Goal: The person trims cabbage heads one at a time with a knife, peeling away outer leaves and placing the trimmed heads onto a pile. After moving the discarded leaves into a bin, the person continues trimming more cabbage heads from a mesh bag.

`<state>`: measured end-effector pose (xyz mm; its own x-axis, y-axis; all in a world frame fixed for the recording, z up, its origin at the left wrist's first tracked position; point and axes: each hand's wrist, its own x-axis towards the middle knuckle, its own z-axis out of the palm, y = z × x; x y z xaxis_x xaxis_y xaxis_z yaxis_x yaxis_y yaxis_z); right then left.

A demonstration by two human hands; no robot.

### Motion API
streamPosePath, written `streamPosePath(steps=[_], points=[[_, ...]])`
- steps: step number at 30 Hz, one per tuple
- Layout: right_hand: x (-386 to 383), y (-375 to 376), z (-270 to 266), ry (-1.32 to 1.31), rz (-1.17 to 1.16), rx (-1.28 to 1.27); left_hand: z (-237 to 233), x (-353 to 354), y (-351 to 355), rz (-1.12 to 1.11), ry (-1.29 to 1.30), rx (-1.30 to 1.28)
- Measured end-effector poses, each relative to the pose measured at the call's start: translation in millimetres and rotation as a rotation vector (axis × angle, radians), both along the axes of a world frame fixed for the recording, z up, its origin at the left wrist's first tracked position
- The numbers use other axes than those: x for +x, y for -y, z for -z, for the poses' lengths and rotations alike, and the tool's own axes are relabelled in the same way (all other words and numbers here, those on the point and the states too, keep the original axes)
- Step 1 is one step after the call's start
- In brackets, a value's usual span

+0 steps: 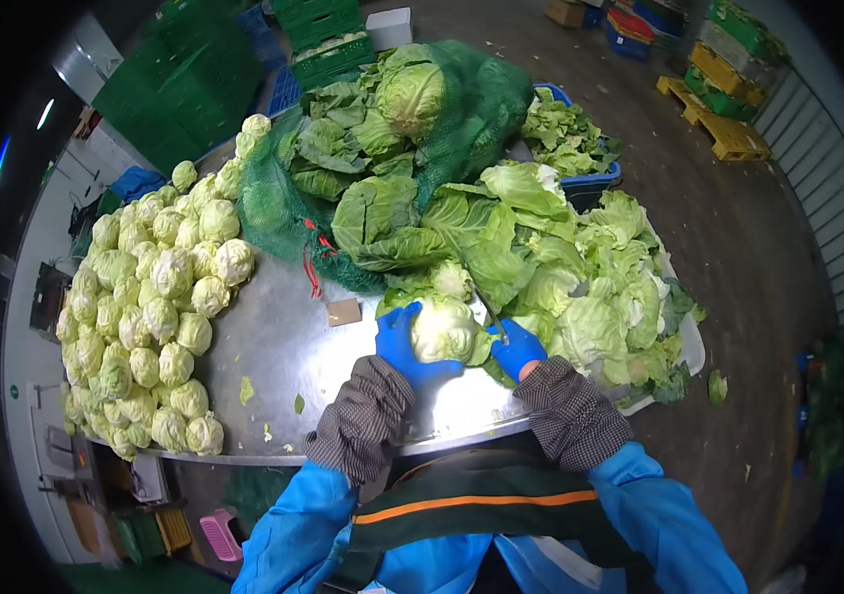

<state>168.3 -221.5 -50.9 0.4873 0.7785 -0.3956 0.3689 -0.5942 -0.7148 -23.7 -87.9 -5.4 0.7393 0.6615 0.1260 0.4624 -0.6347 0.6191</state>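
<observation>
My left hand [405, 348], in a blue glove, is curved round the left side of a pale trimmed cabbage [442, 330] near the table's front edge. Just right of the cabbage, my right hand [519, 348], also gloved, is closed on a knife [488, 308]. Its dark blade points up and away, with loose outer leaves behind it. A smaller pale cabbage piece [452, 280] lies behind the cabbage I hold. Large green leaves [471, 233] spread beyond both hands, and a heap of cut leaves [595, 327] lies to the right.
Many trimmed cabbages [140, 317] are piled on the left of the metal table [279, 342]. A green net sack [476, 114] holds untrimmed cabbages at the back. Behind it stands a blue crate [595, 181] of leaves. A brown cardboard piece [344, 313] lies mid-table.
</observation>
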Motion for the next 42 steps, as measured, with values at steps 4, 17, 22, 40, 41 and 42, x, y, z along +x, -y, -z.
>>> streamPosePath(steps=[4,17,22,40,41,42], points=[[-8,-4,10,0.161,-0.01,0.093,-38,0,8,-0.005,-0.265,-0.1],[-40,25,-58,0.743,-0.243,-0.014,-31,45,10,-0.084,-0.426,0.004],[-26,2,-42,0.661,-0.198,-0.051,-11,53,12,-0.228,-0.31,0.007],[20,-39,1,0.441,-0.046,0.16,37,-42,17,-0.094,0.234,-0.285],[17,-38,3,0.418,-0.051,0.121,42,-50,15,-0.081,0.315,-0.433],[6,-36,-16,0.39,-0.063,0.074,35,-55,18,-0.083,0.349,-0.511]])
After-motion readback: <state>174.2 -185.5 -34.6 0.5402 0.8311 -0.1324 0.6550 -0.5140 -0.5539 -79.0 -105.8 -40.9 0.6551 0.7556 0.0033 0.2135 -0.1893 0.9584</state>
